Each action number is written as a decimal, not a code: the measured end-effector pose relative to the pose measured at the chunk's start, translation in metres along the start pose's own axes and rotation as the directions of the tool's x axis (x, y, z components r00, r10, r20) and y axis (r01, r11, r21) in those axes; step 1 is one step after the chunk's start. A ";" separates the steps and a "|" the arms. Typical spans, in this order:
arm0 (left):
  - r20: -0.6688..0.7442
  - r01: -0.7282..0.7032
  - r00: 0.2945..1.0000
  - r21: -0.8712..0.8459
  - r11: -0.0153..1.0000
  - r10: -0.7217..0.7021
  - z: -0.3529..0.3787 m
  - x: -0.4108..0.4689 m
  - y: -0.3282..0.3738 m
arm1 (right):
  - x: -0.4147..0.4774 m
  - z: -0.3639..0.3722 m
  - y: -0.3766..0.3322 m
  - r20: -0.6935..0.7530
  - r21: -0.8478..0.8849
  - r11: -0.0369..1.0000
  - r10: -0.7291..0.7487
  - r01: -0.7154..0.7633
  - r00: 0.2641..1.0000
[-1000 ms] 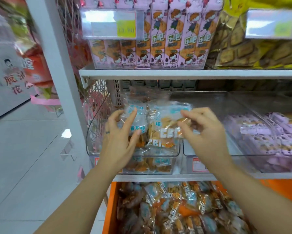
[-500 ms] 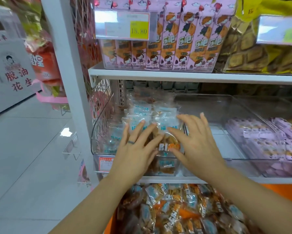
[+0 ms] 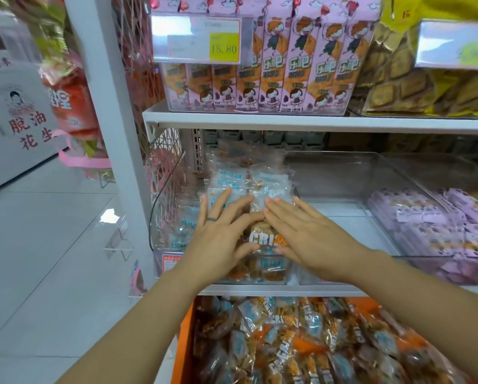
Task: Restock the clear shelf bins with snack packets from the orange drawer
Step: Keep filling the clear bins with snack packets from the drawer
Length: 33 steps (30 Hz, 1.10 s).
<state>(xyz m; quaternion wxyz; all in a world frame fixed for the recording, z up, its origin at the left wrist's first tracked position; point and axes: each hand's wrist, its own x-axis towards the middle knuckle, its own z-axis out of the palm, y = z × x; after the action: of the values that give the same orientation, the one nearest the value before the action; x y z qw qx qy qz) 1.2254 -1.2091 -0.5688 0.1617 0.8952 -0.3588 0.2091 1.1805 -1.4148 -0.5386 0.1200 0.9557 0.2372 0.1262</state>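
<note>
The left clear shelf bin [image 3: 160, 217] holds a heap of clear snack packets [image 3: 260, 181] with blue labels and "CRI" lettering. My left hand [image 3: 221, 236], a ring on one finger, lies flat with fingers spread on the left of the heap. My right hand [image 3: 307, 234] presses flat on its right side, fingers straight. Between my hands one packet [image 3: 262, 239] shows. Below the shelf the orange drawer [image 3: 186, 342] stands pulled out, full of the same packets [image 3: 301, 345].
A second clear bin [image 3: 343, 173] to the right shows bare floor inside. Further right a bin [image 3: 437, 225] holds purple packets. Pink snack boxes [image 3: 287, 73] and a price tag [image 3: 199, 40] fill the shelf above. A white upright post [image 3: 105, 106] stands left, tiled aisle floor [image 3: 52, 259] beyond.
Both hands let go of the packets they held up a second ago, came down onto the heap in the left bin and flattened out over it.
</note>
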 end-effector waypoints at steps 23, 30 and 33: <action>0.532 0.373 0.824 -0.251 0.893 -0.195 0.137 -0.099 0.093 | -0.159 0.151 -0.003 0.653 0.364 0.765 0.198 -0.532 0.731; 0.933 0.699 0.326 -0.130 0.703 -0.151 0.228 -0.089 0.107 | -0.203 0.221 0.045 0.885 0.268 0.727 0.074 -0.632 0.460; 0.978 0.694 0.184 -0.059 0.717 -0.097 0.255 -0.085 0.111 | -0.212 0.233 0.058 0.915 0.256 0.764 0.006 -0.593 0.403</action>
<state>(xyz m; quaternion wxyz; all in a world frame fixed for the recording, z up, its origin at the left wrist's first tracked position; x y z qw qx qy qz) 1.1571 -1.3489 -0.8146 0.1984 0.8255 -0.1631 -0.5026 1.0937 -1.6067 -0.7799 -0.0817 0.8963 -0.0206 -0.4353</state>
